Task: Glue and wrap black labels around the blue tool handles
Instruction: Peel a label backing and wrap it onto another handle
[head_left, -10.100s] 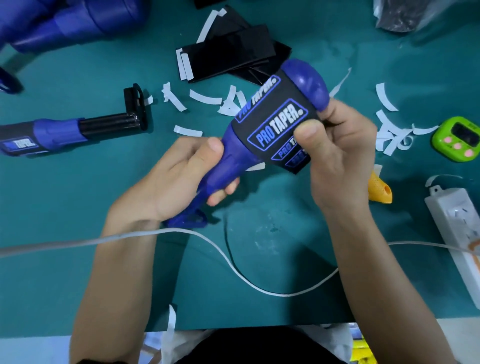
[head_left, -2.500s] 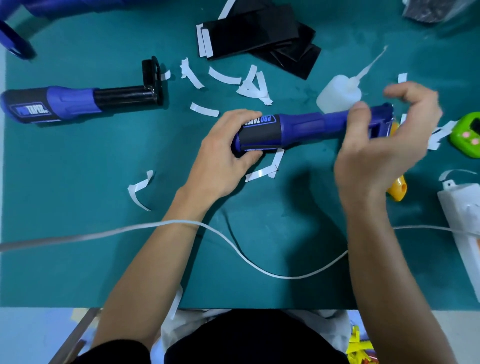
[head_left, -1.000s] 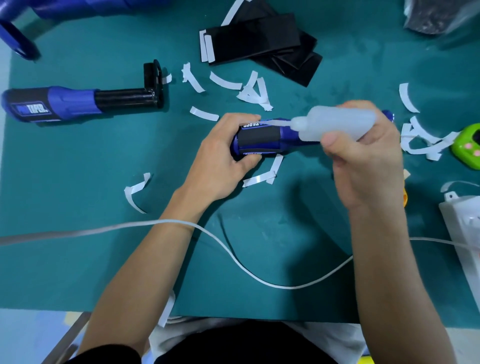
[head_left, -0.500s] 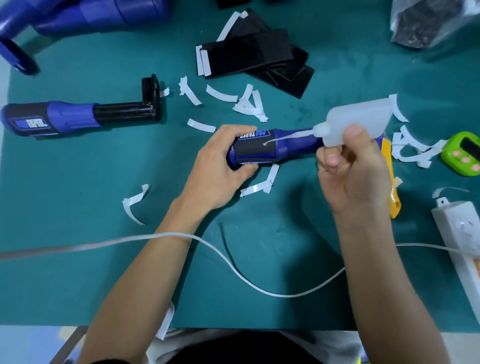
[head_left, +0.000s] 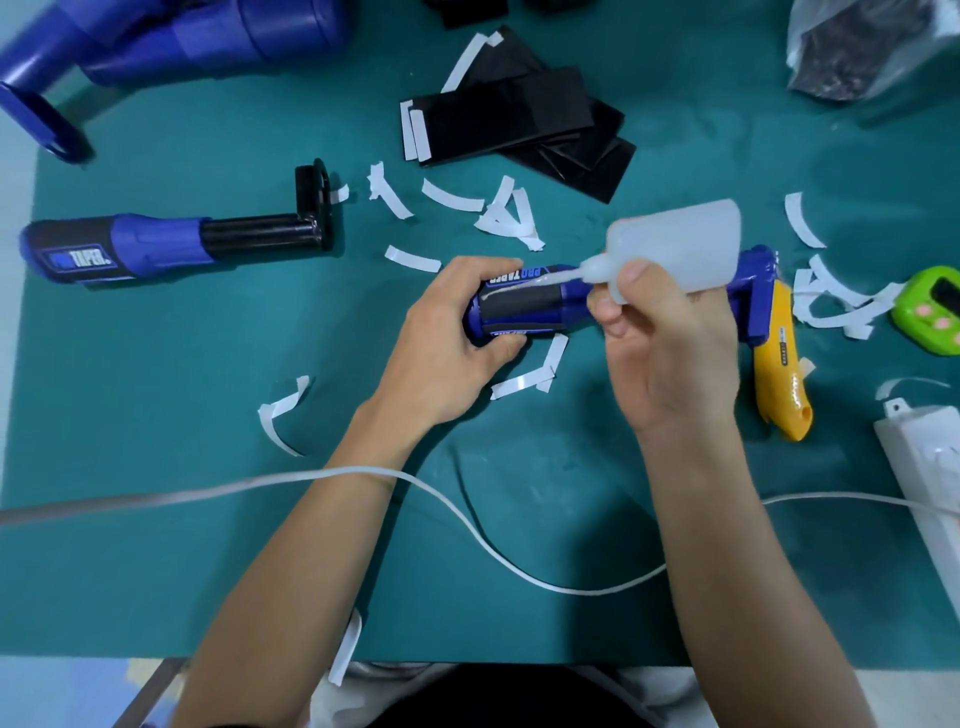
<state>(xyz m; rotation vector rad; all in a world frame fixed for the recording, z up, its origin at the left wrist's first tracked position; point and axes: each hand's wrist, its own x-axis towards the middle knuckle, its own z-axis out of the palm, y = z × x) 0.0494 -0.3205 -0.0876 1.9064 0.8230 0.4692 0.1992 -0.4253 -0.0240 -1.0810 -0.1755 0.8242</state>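
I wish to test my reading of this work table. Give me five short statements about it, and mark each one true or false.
1. The right hand holds a translucent glue bottle. True.
2. The left hand grips the blue tool handle at its labelled end. True.
3. The yellow utility knife lies left of the left hand. False: the yellow utility knife lies right of the right hand.
4. The second tool stands upright. False: the second tool lies flat on the green mat.
5. The black labels lie in a pile beyond the hands. True.
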